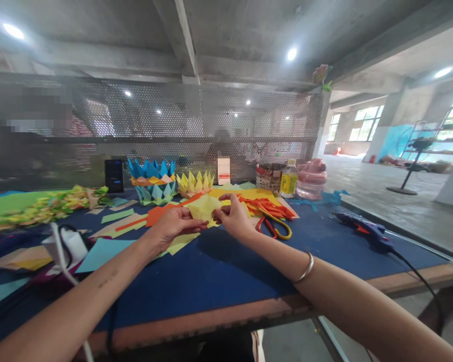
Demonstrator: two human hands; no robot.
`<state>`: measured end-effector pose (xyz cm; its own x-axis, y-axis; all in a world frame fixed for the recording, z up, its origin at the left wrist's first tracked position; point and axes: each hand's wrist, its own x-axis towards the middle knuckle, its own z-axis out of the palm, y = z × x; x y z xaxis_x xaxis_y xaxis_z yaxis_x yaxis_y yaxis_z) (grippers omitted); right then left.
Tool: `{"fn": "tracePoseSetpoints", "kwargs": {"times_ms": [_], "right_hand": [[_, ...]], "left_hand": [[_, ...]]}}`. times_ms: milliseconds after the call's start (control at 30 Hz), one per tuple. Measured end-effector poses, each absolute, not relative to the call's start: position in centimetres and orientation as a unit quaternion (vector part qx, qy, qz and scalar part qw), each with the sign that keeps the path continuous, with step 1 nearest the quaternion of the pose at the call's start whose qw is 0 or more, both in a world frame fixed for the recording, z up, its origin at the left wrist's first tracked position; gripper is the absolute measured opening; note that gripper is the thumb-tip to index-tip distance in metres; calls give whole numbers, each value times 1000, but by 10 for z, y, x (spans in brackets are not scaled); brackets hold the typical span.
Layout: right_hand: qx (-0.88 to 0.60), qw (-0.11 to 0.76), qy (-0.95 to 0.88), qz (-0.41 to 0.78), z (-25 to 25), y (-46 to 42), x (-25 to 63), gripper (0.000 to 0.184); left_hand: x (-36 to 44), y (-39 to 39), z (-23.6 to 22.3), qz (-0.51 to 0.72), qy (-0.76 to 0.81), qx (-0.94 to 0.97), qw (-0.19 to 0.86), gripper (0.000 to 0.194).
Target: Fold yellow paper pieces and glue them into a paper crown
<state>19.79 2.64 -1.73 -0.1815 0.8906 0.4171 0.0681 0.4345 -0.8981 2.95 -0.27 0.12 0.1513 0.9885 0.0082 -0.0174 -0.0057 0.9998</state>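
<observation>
Between my two hands, just above the blue tabletop, is a folded piece of pale yellow paper (204, 207). My left hand (175, 224) pinches its left lower side, thumb and fingers closed. My right hand (232, 217) grips its right edge between thumb and bent fingers. Beneath and around it lie orange paper (160, 215) and a yellow-green sheet (183, 243). Scissors with red and yellow handles (275, 224) rest close to the right hand, their blades hidden. Beyond the hands stand blue and orange folded paper crowns (153, 181) and a yellow one (196, 183).
A glue gun (366, 229) with a trailing cord lies at the right. Along the back are a woven basket (272, 177), a bottle (289, 180), a pink jug (311, 180) and a black box (114, 176). A white power cord (62, 254) and blue paper (101, 254) are at left.
</observation>
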Motion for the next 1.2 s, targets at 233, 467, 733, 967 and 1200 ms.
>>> {"fn": "tracePoseSetpoints", "kwargs": {"times_ms": [233, 467, 733, 967, 1200], "right_hand": [[-385, 528, -691, 309, -18, 30, 205, 39], [-386, 499, -727, 270, -17, 26, 205, 30], [-278, 391, -858, 182, -17, 12, 205, 39], [-253, 390, -879, 101, -17, 16, 207, 39], [-261, 430, -862, 62, -18, 24, 207, 16]], "left_hand": [[29, -3, -1, 402, 486, 562, 535, 26], [21, 3, 2, 484, 489, 504, 522, 17], [13, 11, -1, 510, 468, 449, 565, 15], [17, 9, 0, 505, 458, 457, 571, 8], [22, 3, 3, 521, 458, 448, 564, 11]]}}
